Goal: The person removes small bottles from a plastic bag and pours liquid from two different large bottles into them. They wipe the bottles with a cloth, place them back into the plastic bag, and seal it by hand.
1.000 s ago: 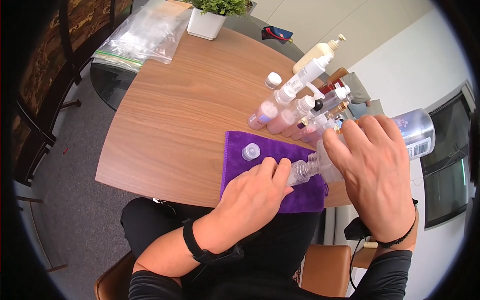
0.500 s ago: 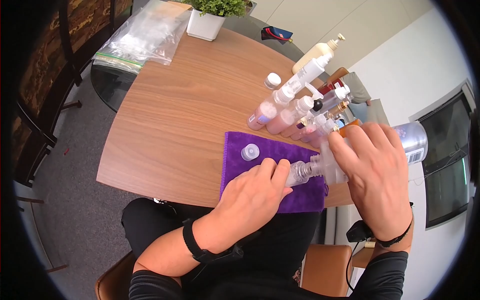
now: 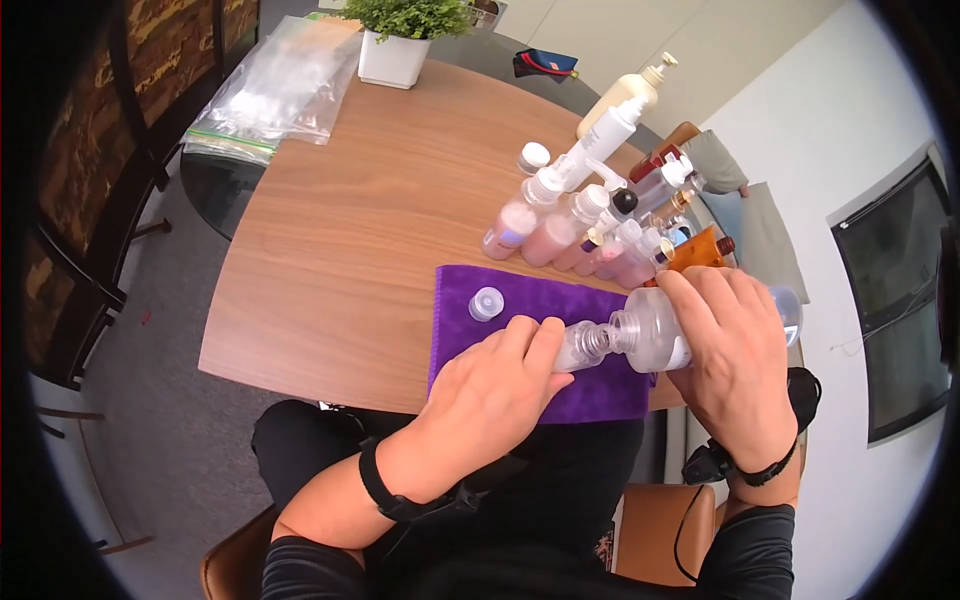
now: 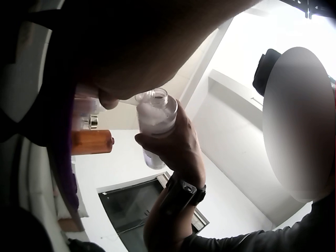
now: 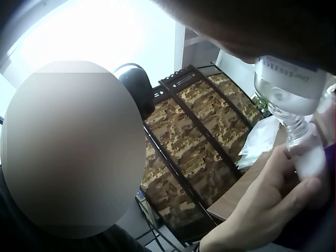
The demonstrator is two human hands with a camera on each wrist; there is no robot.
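My left hand [image 3: 490,392] grips a small clear bottle [image 3: 578,348], its open neck pointing toward the other bottle. My right hand [image 3: 738,360] is wrapped around a larger clear bottle [image 3: 653,332] that carries a printed label [image 5: 294,79]. This bottle is tipped over, with its mouth right at the small bottle's mouth in the head view. Whitish contents show inside the small bottle in the right wrist view. Below both bottles lies a purple cloth [image 3: 460,340], and a clear round cap [image 3: 487,303] rests on it near the cloth's left side.
Several pump bottles with pink liquid [image 3: 512,228] stand behind the cloth, beside an orange bottle [image 3: 698,248]. A white-lidded jar [image 3: 534,157] is farther back. Plastic bags [image 3: 275,90] and a potted plant [image 3: 393,58] occupy the wooden table's [image 3: 330,240] far left.
My right hand and the larger bottle have come down and inward, and the bottle's far end now shows less. The left hand keeps its grip on the small bottle. The head view has shifted slightly.
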